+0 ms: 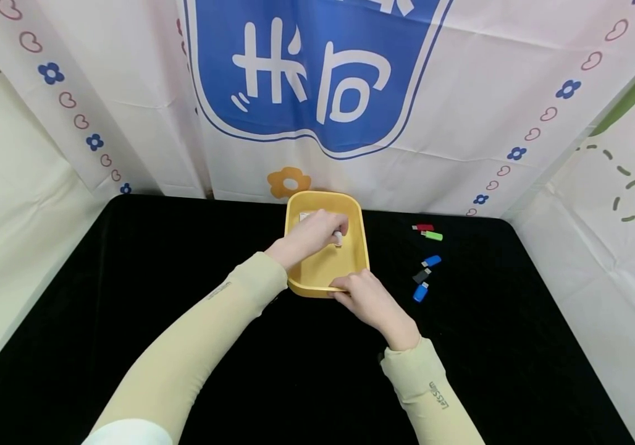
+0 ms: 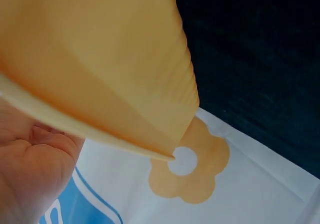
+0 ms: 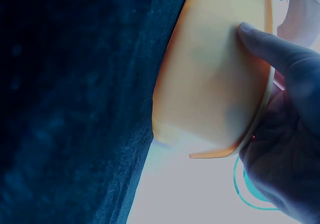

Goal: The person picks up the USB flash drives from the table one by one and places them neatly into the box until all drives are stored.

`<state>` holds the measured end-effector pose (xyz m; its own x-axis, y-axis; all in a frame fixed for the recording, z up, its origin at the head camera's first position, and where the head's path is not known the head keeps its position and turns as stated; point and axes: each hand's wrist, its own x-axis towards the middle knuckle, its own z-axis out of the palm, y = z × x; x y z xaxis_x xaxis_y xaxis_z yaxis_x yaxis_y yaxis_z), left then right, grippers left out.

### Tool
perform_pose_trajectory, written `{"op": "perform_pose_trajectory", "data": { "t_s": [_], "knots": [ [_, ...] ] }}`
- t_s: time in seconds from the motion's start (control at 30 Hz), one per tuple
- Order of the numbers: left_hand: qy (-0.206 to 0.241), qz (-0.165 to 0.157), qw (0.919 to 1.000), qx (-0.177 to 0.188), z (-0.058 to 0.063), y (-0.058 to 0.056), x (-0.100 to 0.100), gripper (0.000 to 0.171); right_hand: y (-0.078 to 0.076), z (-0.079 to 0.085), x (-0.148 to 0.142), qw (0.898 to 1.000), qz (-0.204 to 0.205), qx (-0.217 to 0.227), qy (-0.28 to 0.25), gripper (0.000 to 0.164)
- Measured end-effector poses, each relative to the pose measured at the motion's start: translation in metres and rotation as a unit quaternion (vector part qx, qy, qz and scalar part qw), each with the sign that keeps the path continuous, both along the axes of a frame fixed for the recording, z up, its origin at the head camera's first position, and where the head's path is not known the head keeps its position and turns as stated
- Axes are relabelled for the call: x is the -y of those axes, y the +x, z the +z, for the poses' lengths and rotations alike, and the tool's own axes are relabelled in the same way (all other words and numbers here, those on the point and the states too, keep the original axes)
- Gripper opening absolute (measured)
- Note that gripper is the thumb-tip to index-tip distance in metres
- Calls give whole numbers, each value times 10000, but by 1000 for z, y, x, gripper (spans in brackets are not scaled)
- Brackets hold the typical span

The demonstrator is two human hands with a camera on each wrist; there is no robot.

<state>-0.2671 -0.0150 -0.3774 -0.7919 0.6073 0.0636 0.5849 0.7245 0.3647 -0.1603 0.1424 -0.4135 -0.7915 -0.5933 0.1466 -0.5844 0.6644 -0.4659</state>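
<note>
A yellow plastic bin (image 1: 317, 272) stands at the back middle of the black table. My left hand (image 1: 312, 233) reaches over its left side and pinches a small white USB stick (image 1: 338, 238) inside, above the bin's floor. At the front right corner my right hand (image 1: 364, 296) grips the rim; in the right wrist view the thumb (image 3: 265, 44) presses the outer wall with the fingers over the edge. A white piece (image 1: 303, 216) lies near the bin's back left, partly hidden by my left hand. In the left wrist view the bin wall hides the left fingertips.
Right of the bin lie several USB sticks: a red one (image 1: 424, 227), a green one (image 1: 433, 235), a blue one (image 1: 432, 261), a black one (image 1: 422, 275) and another blue one (image 1: 420, 292). A printed white curtain (image 1: 434, 167) hangs right behind the table's back edge.
</note>
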Motion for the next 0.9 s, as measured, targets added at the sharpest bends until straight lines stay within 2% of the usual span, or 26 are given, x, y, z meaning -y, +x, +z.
{"op": "perform_pose_trajectory", "data": {
  "t_s": [0.2, 0.43, 0.7, 0.9],
  "knots": [
    [-87, -198, 9998, -16, -8, -4, -4, 10, 1, 1, 0, 10000, 8, 22, 30, 22],
    [-88, -117, 9998, 129, -13, -7, -8, 13, 1, 1, 1, 9999, -2, -108, 107, 23],
    [-290, 18, 9995, 118, -20, -11, -14, 16, 0, 2, 2, 9999, -17, -108, 129, 23],
    [-242, 32, 9994, 252, -20, -13, -18, 18, 0, 1, 2, 9999, -27, -80, 134, 25]
  ]
}}
